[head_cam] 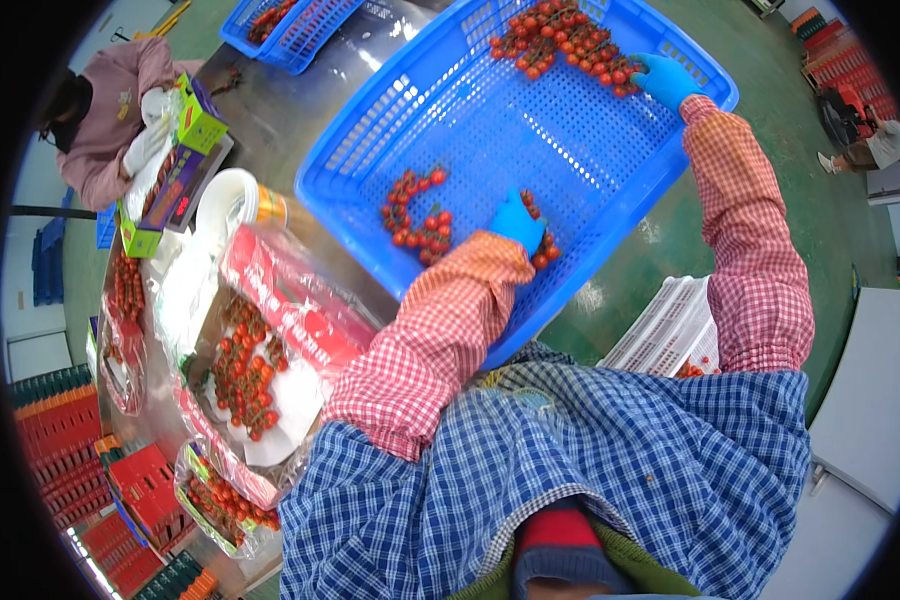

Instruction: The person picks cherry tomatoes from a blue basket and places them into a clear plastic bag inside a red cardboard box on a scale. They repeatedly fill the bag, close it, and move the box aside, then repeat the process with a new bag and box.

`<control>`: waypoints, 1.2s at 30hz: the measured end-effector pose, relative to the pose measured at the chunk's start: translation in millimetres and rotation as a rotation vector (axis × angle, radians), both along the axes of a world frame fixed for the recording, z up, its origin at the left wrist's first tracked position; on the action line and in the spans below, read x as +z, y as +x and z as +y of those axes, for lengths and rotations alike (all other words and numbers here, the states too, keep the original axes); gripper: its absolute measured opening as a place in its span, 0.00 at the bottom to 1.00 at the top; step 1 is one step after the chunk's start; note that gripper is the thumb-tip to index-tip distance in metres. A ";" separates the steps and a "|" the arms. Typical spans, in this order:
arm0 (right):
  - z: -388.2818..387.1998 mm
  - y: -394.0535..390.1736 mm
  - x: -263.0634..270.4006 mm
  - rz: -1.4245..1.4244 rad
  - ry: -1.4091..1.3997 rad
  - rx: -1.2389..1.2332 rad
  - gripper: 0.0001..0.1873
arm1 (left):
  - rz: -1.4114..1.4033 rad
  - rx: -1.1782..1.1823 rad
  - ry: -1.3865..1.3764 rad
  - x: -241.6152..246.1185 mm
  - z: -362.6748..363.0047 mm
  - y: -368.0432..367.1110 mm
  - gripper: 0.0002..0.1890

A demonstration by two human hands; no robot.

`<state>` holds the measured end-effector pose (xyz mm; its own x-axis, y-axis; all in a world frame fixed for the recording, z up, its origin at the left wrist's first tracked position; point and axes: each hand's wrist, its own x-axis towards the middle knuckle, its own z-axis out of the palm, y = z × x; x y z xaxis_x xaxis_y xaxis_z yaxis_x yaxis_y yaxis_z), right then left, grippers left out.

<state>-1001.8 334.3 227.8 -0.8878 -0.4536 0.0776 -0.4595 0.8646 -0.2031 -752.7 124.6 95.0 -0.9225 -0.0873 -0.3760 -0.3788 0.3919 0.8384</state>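
Observation:
My left hand (517, 223), in a blue glove, reaches low into a large blue plastic crate (450, 142). It lies over a short truss of cherry tomatoes (546, 253), partly hiding it; its grip is not clear. Left of that hand, another curved truss of red cherry tomatoes (418, 225) rests on the perforated crate floor. At the crate's far right, my right hand (669, 81), also gloved in blue, has its fingers closed at the edge of a bigger bunch of cherry tomatoes (562, 41).
On the metal table, an open red-and-clear package (300, 300) holds tomato trusses (246, 375) on white paper. A white tub (226, 199) stands behind it. Across the table, a white-gloved person handles a green-and-purple box (172, 176). A white crate (656, 326) sits below my right arm.

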 end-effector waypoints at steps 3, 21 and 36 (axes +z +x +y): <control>0.8 -48.1 11.6 0.044 0.079 -0.076 0.27 | -0.040 0.138 0.221 -3.6 20.9 2.0 0.27; -117.6 -100.8 -45.7 0.235 -1.005 -0.610 0.23 | 0.168 0.252 1.891 176.4 -105.7 56.0 0.35; -238.0 147.3 29.1 -1.670 -1.879 0.484 0.24 | 0.644 0.643 1.307 169.8 -222.6 278.8 0.40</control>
<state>-854.5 96.3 256.9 -0.5351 -0.8341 0.1338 0.7244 -0.5346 -0.4353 -473.9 -98.0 264.8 -0.8883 -0.4523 -0.0802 0.3453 -0.7726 0.5327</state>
